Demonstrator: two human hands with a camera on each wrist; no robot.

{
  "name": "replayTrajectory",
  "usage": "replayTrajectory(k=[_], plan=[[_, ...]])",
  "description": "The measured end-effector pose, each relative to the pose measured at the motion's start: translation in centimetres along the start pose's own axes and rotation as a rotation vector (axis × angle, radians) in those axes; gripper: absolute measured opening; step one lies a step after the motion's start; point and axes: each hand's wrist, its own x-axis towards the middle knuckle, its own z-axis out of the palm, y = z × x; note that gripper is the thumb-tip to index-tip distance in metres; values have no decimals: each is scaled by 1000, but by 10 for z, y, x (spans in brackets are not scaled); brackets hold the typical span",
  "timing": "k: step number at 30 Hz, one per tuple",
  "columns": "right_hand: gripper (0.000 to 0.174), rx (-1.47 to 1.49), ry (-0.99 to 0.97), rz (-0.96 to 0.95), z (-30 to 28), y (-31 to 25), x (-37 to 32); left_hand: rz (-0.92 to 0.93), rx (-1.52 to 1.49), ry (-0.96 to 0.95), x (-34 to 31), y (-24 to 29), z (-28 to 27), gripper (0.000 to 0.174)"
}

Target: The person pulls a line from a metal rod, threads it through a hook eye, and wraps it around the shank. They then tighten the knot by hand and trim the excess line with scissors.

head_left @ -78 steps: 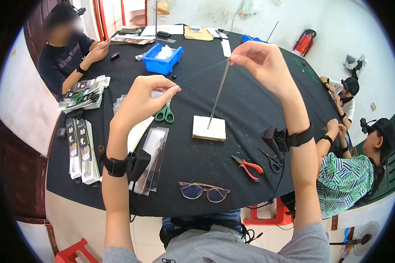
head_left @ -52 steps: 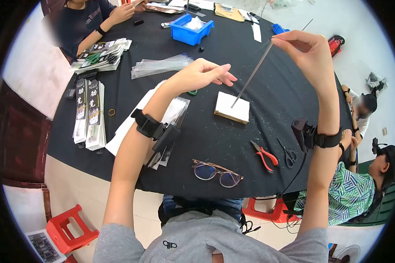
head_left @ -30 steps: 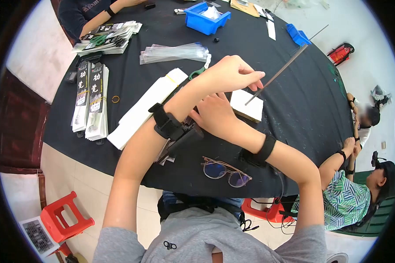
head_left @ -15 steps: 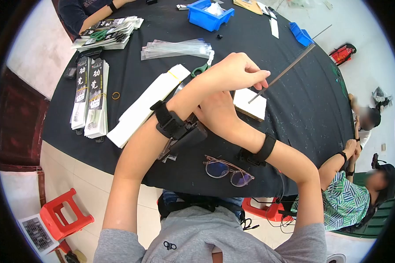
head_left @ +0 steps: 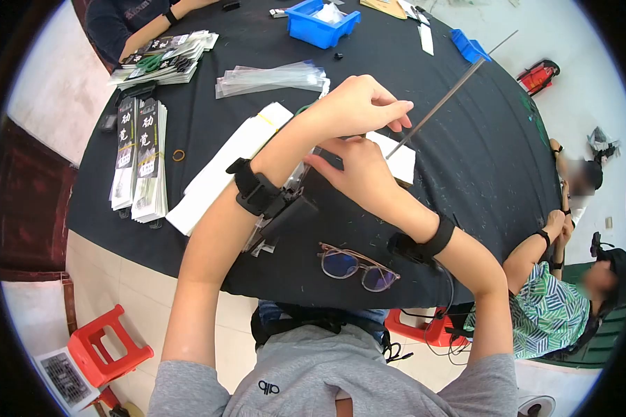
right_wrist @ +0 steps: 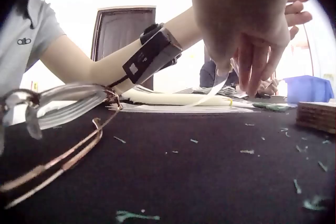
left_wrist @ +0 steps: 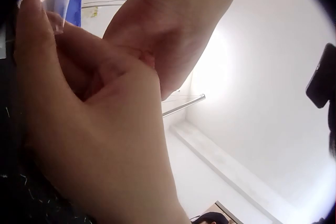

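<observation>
In the head view my left hand (head_left: 362, 104) hovers beside the slim metal rod (head_left: 438, 104), which stands on a white-topped block (head_left: 402, 161). Its thumb and forefinger come together, the other fingers loose. A faint thread (left_wrist: 181, 97) runs near the rod's tip in the left wrist view; its end at my left fingers is hidden. My right hand (head_left: 362, 170) reaches under the left forearm, pinching a clear plastic strip (right_wrist: 214, 91) between thumb and fingers. The strip slants down to the pile on the table. My left forearm covers much of that pile from above.
Glasses (head_left: 358, 267) lie near the table's front edge. White paper strips (head_left: 229, 167), printed packets (head_left: 135, 156) and clear sleeves (head_left: 271, 78) lie left and behind. A blue bin (head_left: 320, 24) stands at the back. A person (head_left: 556, 299) sits at the right.
My right hand has left the rod's top and swung under my left forearm, where it now lifts a plastic strip slightly. My left hand has come across to the rod.
</observation>
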Motion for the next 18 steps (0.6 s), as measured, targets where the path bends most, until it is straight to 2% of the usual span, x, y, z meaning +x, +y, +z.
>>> replayTrajectory(k=[4,6,7,9,11,12,13,15,16,17,18], plan=[[33,96,-45,10,-28,-4,-10,34,-1,10,1,-3,0,38],[34,157,-218,268,-52,-12,-16,64,12,17,0,-1,-1,38],[34,151,-213,269,-59,-12,-22,26,4,29,-2,2,-1,38],[38,-59,68,-48,-74,-12,-34,-1,-4,35,-3,3,-2,38],[44,-236,237,-74,-95,-11,-48,106,5,52,-1,-2,-2,38],[41,-232,317,26,-112,-16,-55,61,39,62,-4,6,-2,37],[23,-142,476,109,-122,-7,-62,40,15,75,-4,9,-1,35],[16,362,678,405,-147,10,-73,11,11,64,-7,16,-2,35],[25,529,631,457,-155,27,-82,25,11,55,-6,13,-1,35],[25,513,653,445,-157,39,-90,48,0,58,-5,9,0,36],[26,806,449,555,-158,48,-98,52,-31,56,-3,5,2,36]])
